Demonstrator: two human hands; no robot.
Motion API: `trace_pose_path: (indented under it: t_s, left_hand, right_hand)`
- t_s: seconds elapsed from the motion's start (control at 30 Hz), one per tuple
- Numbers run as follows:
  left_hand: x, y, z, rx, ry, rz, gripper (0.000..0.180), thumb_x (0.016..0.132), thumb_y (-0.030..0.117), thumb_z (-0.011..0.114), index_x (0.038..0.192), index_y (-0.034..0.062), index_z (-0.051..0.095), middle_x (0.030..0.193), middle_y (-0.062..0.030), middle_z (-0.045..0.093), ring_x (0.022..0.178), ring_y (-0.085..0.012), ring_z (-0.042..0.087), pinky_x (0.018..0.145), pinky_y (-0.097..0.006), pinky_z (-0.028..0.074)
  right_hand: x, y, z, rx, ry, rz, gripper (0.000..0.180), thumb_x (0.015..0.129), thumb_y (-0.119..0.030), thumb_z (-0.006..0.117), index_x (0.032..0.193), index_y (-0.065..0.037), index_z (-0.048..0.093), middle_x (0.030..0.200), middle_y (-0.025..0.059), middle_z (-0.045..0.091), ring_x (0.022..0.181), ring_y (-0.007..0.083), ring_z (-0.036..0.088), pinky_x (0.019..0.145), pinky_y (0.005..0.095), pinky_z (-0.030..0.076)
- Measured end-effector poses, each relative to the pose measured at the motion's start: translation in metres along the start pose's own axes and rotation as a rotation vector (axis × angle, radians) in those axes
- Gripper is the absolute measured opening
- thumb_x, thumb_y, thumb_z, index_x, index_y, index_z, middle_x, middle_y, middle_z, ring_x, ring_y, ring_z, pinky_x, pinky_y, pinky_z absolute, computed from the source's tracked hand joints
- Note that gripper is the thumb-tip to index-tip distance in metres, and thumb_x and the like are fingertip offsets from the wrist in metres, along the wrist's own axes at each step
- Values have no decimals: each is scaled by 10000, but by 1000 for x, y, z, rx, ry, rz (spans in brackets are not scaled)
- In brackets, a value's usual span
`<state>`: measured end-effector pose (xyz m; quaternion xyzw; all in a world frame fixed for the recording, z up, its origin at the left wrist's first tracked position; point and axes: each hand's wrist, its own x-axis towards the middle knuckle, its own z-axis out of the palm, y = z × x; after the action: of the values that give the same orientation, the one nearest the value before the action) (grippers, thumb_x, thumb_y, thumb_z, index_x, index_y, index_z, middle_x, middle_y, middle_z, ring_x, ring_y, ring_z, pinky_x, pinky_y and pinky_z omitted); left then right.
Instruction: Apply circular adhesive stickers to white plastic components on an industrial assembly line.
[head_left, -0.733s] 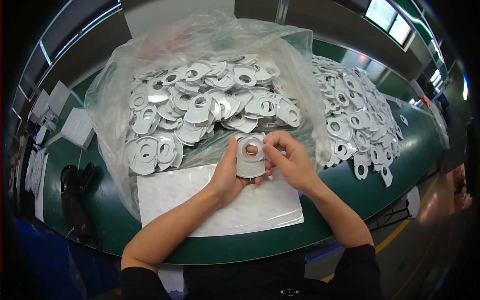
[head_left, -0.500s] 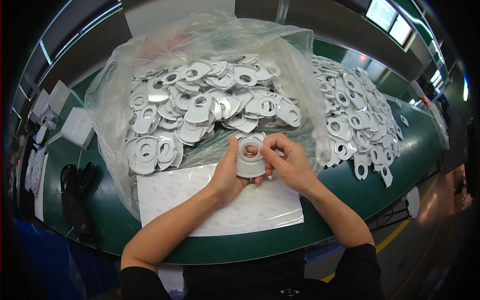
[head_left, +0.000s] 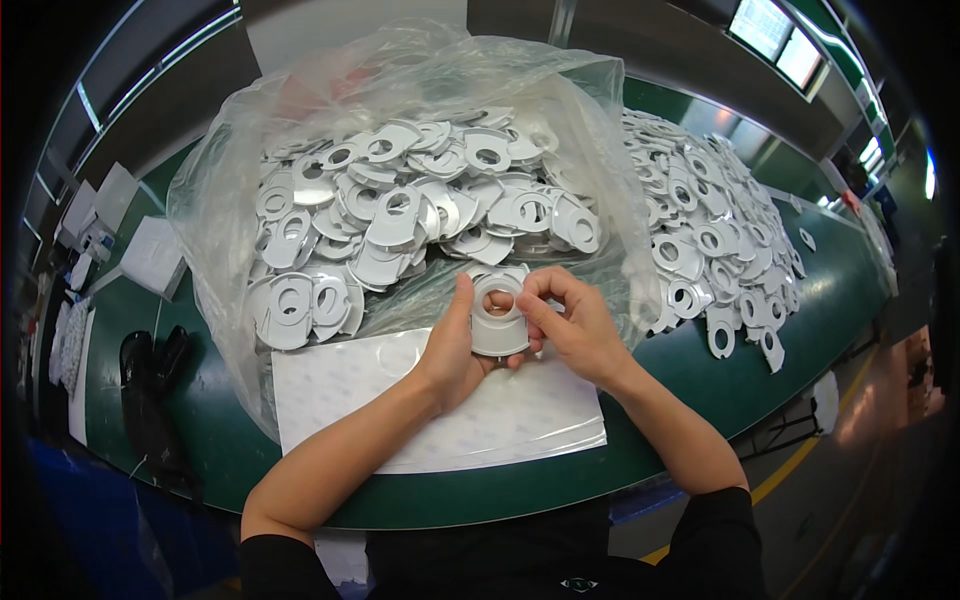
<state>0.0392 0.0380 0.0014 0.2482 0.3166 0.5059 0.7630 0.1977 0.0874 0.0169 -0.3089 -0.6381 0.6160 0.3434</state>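
Between my hands is a light grey plastic part (head_left: pixel 499 338) with a round hole and a raised ring, its wide rounded end toward me. My left hand (head_left: pixel 452 345) is closed on its left side, thumb along the edge and fingers beneath, some showing through the hole. At the upper right of the ring, my right hand (head_left: pixel 572 322) pinches the edge with thumb and bent forefinger. A white sheet stack (head_left: pixel 440 430) lies under my hands. Just beyond, a clear plastic bag (head_left: pixel 215 240) lies open around a heap of similar grey parts (head_left: pixel 395 220).
A second pile of grey ring-shaped parts (head_left: pixel 710 240) spreads over the green table (head_left: pixel 690 400) at the right. At the left are a black object (head_left: pixel 150 400) with a strap-like shape and a white box (head_left: pixel 155 255). The table's curved front edge runs below my forearms.
The grey part and both hands stay in nearly the same place. My right thumb and forefinger have shifted very slightly along the ring's edge.
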Motion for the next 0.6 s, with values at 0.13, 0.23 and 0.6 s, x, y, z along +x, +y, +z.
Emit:
trace_pose_path:
  t_s: [0.13, 0.23, 0.6]
  left_hand:
    - [0, 1, 1, -3, 6, -3, 686, 946, 588, 93, 1044, 66, 529, 874, -119, 596, 788, -215, 586, 610, -298, 446]
    - [0, 1, 1, -7, 6, -2, 685, 946, 587, 92, 1041, 66, 527, 872, -121, 594, 785, -215, 584, 609, -297, 445]
    - [-1, 0, 1, -19, 12, 2, 667, 942, 599, 102, 1024, 76, 508, 892, -116, 582, 790, -212, 575, 605, -294, 441]
  right_hand:
    - [0, -1, 0, -6, 6, 4, 112, 920, -105, 556, 905, 1, 522, 825, 17, 522, 616, 56, 501, 544, 205, 447]
    - [0, 0, 1, -10, 9, 1, 105, 917, -97, 558, 906, 2, 523, 827, 17, 524, 611, 56, 504, 539, 201, 449]
    - [-2, -5, 8, -273, 110, -164, 122, 862, -103, 622, 864, 3, 562, 882, 59, 490, 588, 87, 524, 504, 212, 466]
